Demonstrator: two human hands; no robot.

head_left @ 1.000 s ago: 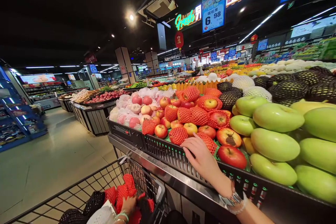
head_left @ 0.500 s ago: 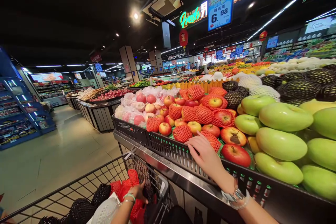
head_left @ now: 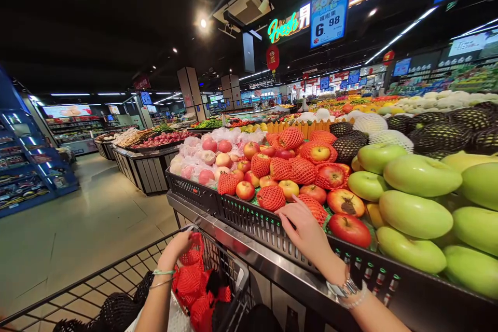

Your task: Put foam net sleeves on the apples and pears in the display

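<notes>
My left hand point(head_left: 179, 245) is above the shopping cart point(head_left: 116, 276), closed on the top of a red foam fruit net point(head_left: 197, 249). More red foam netting point(head_left: 190, 286) lies below it in the cart. Beside that are black foam-netted items point(head_left: 116, 311), partly covered by my forearm. My right hand point(head_left: 301, 225) reaches over the front rim of the black crate point(head_left: 249, 223), its fingers loosely apart. It lies against a red-netted apple point(head_left: 315, 209); its lower fingers are partly hidden. Close by are a bare red apple point(head_left: 349, 229) and another netted apple point(head_left: 271, 197).
Large green fruits point(head_left: 414, 218) fill the display's right side. Plastic-wrapped fruit point(head_left: 206, 156) sits at the crate's left end. A steel ledge point(head_left: 264, 251) runs between crate and cart. Another produce stand point(head_left: 151, 166) is farther left, across the tiled floor point(head_left: 105, 207).
My left hand has risen from inside the cart, pulling up a red foam net. My right hand has stayed at the crate's edge.
</notes>
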